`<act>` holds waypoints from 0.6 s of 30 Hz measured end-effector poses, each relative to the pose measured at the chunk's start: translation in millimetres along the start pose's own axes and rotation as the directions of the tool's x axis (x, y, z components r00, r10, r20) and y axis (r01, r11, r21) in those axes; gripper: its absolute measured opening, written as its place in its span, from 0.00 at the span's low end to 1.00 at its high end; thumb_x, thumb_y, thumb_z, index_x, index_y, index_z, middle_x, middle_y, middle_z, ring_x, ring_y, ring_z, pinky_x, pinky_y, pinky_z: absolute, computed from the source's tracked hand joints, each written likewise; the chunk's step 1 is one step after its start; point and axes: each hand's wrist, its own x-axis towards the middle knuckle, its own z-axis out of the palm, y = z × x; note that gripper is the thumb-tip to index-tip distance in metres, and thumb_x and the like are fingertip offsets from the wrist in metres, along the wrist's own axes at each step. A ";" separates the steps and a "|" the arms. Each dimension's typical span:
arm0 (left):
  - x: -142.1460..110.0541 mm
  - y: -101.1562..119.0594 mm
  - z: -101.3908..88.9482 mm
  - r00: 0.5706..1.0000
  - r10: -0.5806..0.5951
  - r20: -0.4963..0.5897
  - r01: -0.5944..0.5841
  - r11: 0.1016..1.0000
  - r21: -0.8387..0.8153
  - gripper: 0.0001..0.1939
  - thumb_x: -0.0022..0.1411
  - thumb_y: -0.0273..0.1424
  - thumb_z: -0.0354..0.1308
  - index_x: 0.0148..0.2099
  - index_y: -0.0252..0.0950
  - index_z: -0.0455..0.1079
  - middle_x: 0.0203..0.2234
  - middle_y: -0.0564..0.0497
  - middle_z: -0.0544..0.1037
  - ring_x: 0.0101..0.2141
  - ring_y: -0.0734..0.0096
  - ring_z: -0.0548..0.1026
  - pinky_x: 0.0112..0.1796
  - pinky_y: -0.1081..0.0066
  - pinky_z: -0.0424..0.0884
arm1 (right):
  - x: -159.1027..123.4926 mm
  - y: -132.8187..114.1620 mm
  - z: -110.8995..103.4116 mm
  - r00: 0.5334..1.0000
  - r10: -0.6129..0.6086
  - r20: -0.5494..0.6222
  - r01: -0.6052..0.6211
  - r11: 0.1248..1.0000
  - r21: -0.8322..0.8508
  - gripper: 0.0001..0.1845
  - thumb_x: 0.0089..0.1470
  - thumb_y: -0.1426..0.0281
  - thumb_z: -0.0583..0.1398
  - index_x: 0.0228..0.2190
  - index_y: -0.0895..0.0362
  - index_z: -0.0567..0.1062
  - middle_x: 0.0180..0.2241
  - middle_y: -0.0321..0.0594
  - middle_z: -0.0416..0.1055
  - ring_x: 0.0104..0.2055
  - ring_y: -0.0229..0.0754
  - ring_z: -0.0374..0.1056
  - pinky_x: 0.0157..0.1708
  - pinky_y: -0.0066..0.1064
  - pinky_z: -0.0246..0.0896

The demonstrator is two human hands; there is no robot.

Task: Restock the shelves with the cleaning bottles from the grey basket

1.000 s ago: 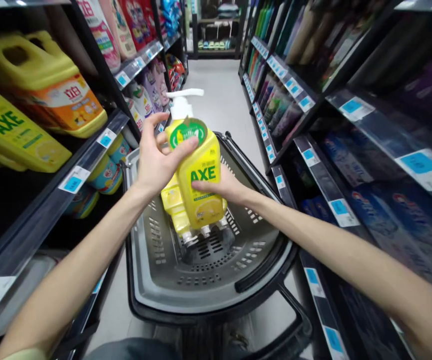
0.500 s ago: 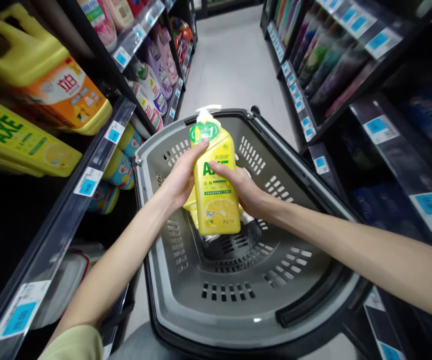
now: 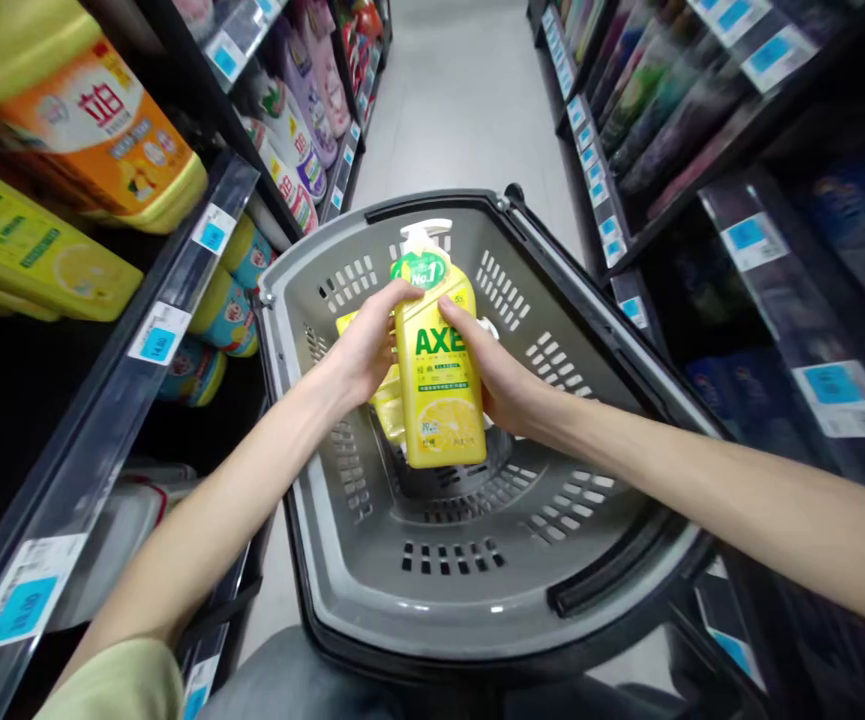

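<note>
A yellow dish soap bottle [image 3: 443, 400] with a white pump top, green AXE lettering and a lemon picture is held between both my hands, its label toward me. My left hand [image 3: 372, 335] grips its left side near the shoulder, thumb on the front. From the right, my right hand [image 3: 499, 375] clasps it, with the thumb by the lettering. The bottle is over the opening of a grey shopping basket [image 3: 432, 615]. Behind it, partly hidden, another yellow item [image 3: 389, 405] shows inside the basket.
On the left shelf stand large yellow jugs with orange labels [image 3: 113, 130], AXE bottles [image 3: 34, 245] and blue-yellow tubs [image 3: 229, 310]. Price tags [image 3: 160, 333] line its edge. Dark shelving with packaged goods [image 3: 672, 110] runs along the right. The aisle floor [image 3: 462, 90] stretches ahead.
The view has shifted slightly, and the basket sits a little higher in it. My right thumb has slid up the bottle, uncovering more of the AXE lettering. Both hands keep their hold.
</note>
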 end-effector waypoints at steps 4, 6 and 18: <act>-2.6 -2.0 4.7 1.000 -0.024 -0.004 0.024 0.998 -0.060 0.27 0.55 0.48 0.66 0.51 0.37 0.76 0.40 0.43 0.83 0.45 0.50 0.80 0.51 0.53 0.75 | -5.5 0.0 3.9 0.999 0.029 -0.016 -0.029 1.000 0.007 0.34 0.55 0.38 0.63 0.51 0.49 0.80 0.40 0.43 0.83 0.47 0.55 0.79 0.52 0.50 0.76; -2.6 -3.4 4.7 0.999 -0.038 0.004 0.038 0.997 -0.061 0.27 0.55 0.48 0.67 0.51 0.37 0.76 0.40 0.42 0.83 0.45 0.48 0.80 0.52 0.52 0.75 | -7.2 0.1 4.5 0.999 0.031 -0.014 -0.031 0.999 0.005 0.34 0.55 0.39 0.63 0.52 0.49 0.80 0.40 0.44 0.83 0.48 0.56 0.78 0.53 0.51 0.75; -2.3 -5.5 4.3 0.998 -0.055 0.010 0.056 0.994 -0.091 0.27 0.56 0.47 0.67 0.53 0.38 0.77 0.43 0.43 0.83 0.49 0.47 0.80 0.55 0.51 0.74 | -9.6 -3.0 1.9 1.000 0.023 0.000 -0.023 0.999 -0.032 0.35 0.55 0.38 0.63 0.53 0.49 0.79 0.43 0.44 0.83 0.52 0.56 0.77 0.57 0.53 0.72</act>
